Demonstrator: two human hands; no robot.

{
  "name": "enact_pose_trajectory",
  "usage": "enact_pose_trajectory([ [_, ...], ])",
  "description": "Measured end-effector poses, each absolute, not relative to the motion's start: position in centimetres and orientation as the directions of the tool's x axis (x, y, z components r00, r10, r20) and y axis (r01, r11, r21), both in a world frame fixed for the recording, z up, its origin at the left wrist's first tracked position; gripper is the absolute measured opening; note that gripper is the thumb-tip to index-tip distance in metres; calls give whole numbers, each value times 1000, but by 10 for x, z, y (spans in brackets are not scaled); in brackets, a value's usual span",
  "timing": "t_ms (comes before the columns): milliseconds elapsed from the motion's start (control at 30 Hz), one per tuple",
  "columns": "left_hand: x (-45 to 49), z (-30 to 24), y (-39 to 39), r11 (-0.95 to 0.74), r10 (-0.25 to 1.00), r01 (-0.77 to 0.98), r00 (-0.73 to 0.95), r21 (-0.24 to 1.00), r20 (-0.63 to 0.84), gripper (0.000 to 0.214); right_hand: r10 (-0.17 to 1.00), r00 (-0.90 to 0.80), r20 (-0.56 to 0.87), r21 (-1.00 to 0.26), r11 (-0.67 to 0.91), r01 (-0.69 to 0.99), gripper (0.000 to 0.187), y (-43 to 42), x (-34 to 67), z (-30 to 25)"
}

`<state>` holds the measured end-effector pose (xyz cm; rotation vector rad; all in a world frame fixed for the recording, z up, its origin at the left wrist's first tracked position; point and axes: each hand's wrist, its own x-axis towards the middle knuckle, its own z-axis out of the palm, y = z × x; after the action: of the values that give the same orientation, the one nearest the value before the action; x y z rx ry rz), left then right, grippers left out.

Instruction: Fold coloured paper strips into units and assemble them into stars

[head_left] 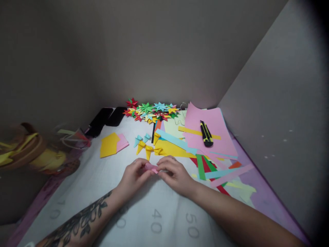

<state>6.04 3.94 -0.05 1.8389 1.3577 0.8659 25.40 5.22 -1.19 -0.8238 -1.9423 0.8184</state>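
Left hand [133,176] and right hand [174,175] pinch a small pink paper piece [151,167] between fingertips, creasing it just below the yellow folded pieces [149,149]

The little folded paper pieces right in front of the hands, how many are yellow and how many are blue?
Yellow folded pieces: 3
Blue folded pieces: 2
Pink piece held between the left hand and right hand: 1
Total: 6
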Motion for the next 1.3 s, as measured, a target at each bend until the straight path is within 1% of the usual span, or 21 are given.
enact_pose_trajectory([
  [67,61,1,40,-170,975,491,209,854,73,20,790,-424,443,-789,568,233,15,53,254,-12],
  [167,62,2,41,-150,975,468,215,871,52,19,807,-414,420,-800,545,250,13,53,254,-13],
  [333,61,0,39,-221,956,504,282,835,83,17,866,-337,369,-825,472,311,11,51,254,-14],
  [467,63,0,39,-262,951,523,282,811,126,18,889,-297,347,-843,435,318,11,49,252,-13],
  [600,65,0,39,-276,948,501,281,820,147,14,880,-308,360,-837,451,310,10,48,247,-12],
  [733,65,-2,38,-278,940,495,317,823,127,11,854,-336,398,-812,498,306,16,46,243,-13],
  [800,64,-3,37,-267,944,497,309,825,119,13,837,-364,408,-796,522,308,16,45,243,-13],
  [867,63,-5,36,-242,956,487,266,839,122,18,844,-378,381,-804,505,315,16,45,244,-13],
  [933,62,-5,37,-225,967,459,212,859,139,21,876,-366,315,-839,437,324,16,45,245,-13],
  [1000,62,-4,38,-219,973,419,158,881,167,21,919,-334,210,-902,314,297,16,47,245,-14],
  [1033,62,-3,39,-218,975,394,128,893,182,22,938,-315,142,-941,226,250,15,48,244,-14],
  [1100,63,-2,41,-211,977,345,88,915,192,24,957,-291,-6,-995,23,94,12,50,243,-15],
  [1167,65,0,42,-194,980,333,109,923,166,27,952,-284,-111,-987,-139,-80,15,51,241,-14],
  [1200,66,0,41,-183,979,346,146,920,140,26,951,-278,-138,-972,-185,-149,19,52,240,-13],
  [1300,71,1,40,-151,965,412,258,899,44,20,957,-245,-152,-942,-216,-259,29,52,238,-9],
])
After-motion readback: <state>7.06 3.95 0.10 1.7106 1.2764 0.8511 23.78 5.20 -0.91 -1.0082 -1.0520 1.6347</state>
